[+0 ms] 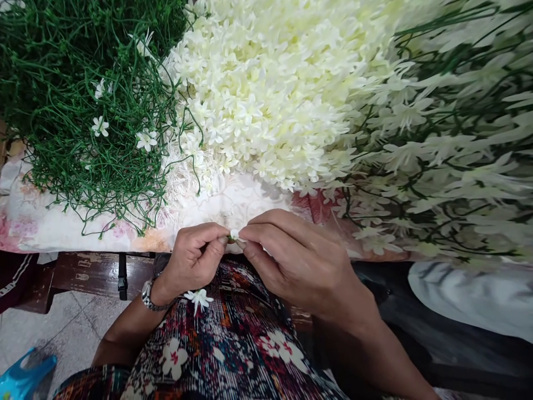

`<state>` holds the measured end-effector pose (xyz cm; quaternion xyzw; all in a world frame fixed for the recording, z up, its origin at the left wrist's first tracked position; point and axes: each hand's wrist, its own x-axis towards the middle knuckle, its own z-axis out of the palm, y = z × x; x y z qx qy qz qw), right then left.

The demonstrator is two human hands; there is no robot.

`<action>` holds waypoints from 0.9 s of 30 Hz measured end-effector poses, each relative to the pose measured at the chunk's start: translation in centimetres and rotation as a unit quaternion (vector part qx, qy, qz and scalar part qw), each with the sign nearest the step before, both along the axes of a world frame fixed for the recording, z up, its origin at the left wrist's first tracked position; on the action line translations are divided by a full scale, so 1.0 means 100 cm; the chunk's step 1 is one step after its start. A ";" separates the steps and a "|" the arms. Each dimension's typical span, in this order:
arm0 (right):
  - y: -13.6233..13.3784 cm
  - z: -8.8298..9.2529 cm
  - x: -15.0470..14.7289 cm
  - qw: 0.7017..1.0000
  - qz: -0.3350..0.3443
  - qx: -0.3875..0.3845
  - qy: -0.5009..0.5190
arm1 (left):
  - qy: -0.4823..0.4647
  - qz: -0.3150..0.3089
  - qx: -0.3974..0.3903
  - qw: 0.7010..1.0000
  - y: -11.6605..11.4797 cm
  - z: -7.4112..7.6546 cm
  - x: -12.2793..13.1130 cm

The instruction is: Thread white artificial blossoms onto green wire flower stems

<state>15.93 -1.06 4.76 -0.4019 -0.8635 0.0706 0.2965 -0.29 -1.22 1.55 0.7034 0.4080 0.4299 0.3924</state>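
Note:
My left hand (200,253), with a watch on its wrist, is closed in a pinch on a thin green artificial stem, mostly hidden by the fingers. My right hand (295,258) pinches a small white artificial flower (234,234) against the stem's tip, so the two hands' fingertips nearly meet at the table's near edge. Below my left hand an opened white artificial blossom (199,299) hangs over my lap; whether it belongs to the same stem I cannot tell. Ahead lie a heap of green stems (104,111) and a heap of loose white blossoms (266,94).
Stems with white flowers (437,139) are piled at the right, partly blurred. White stamen threads (177,183) lie between the two heaps. A floral cloth (245,194) covers the table. At lower left are a wooden bench (95,272) and a blue plastic object (27,375) on the floor.

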 end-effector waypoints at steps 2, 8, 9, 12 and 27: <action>0.001 -0.002 -0.001 1.000 -0.002 0.000 0.010 | -0.013 0.002 -0.002 1.000 0.000 -0.002 0.001; 0.002 -0.011 -0.006 0.999 0.005 -0.017 0.044 | -0.034 0.011 -0.008 0.999 0.000 -0.010 0.001; 0.002 -0.013 -0.007 0.999 0.006 -0.019 0.049 | -0.032 0.012 -0.006 0.999 0.001 -0.011 0.001; 0.003 -0.016 -0.008 0.998 0.005 -0.027 0.058 | -0.023 0.012 0.001 1.000 0.001 -0.012 0.001; 0.004 -0.012 -0.009 0.993 0.014 -0.064 0.102 | -0.114 -0.006 -0.156 0.981 0.000 -0.019 -0.006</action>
